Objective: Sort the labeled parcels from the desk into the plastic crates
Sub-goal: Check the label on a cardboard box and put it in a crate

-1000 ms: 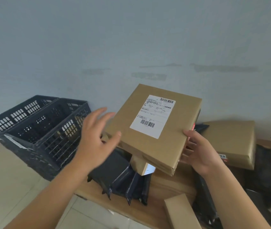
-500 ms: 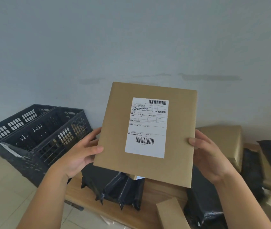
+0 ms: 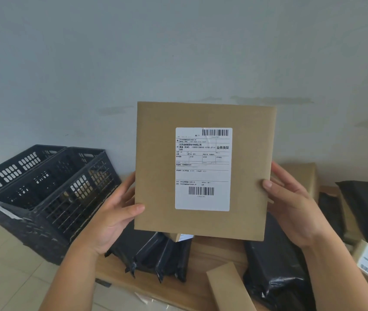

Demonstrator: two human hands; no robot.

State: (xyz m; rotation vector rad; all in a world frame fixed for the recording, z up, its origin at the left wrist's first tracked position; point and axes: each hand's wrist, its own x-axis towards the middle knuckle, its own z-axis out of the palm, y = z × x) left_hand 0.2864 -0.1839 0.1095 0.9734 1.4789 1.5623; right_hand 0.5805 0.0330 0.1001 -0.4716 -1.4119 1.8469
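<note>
Parcel-sorting room: piled parcels (image 3: 275, 265) on desk (image 3: 214, 248), crates (image 3: 50, 189).

You face a pale grey-blue wall (image 3: 178, 52) filling the upper half of the frame, marked by a few darker smudges (image 3: 270, 100) across the middle. At lower left you see light beige floor tiles (image 3: 5, 274) with faint grout lines.
</note>
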